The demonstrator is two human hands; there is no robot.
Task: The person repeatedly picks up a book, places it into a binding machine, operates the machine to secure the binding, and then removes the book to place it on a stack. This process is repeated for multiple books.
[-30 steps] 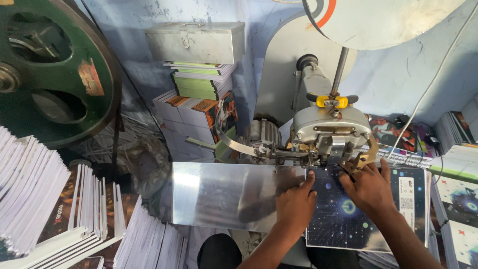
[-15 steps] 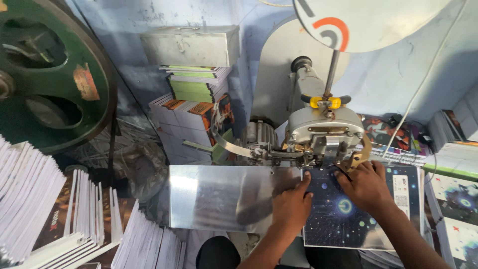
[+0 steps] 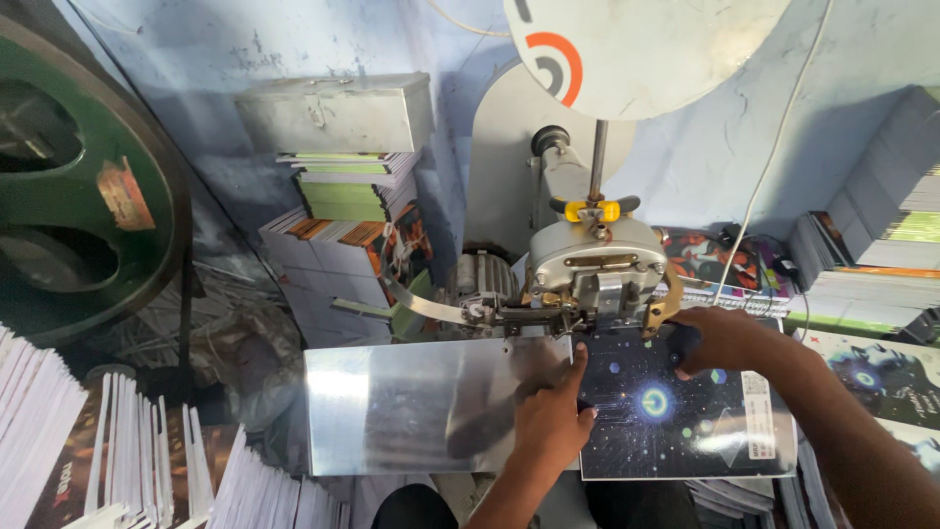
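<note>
**Flat on the plate: a dark booklet under the stitching head**

Now, biggest first: the stitching machine (image 3: pixel 587 264) stands just beyond both hands, its grey head over the far edge of the work. Below it runs the shiny metal table (image 3: pixel 411 416), stretching away to the left of the left hand.

And on that plate, under both palms, lies the booklet (image 3: pixel 685 421), dark cover with a starry pattern, its top edge tucked in at the machine head. It looks thin and light, flexible rather than stiff, and the glossy cover on polished metal should slide easily, so flat pressure from above seems the better hold than a pinch. The corners and free edges look like the parts that would crease.

Left hand (image 3: pixel 553 421): fingers spread and pressed flat, straddling the booklet's left edge and the plate, index finger pointing up toward the head. It clasps nothing, it pins. Right hand (image 3: pixel 720 338): fingers curled over the booklet's upper right portion, close beside the brass-coloured fitting; whether it pinches the edge or only presses, I cannot tell.

Stacks of white-edged booklets (image 3: pixel 117 460) sit well off to the left.
</note>
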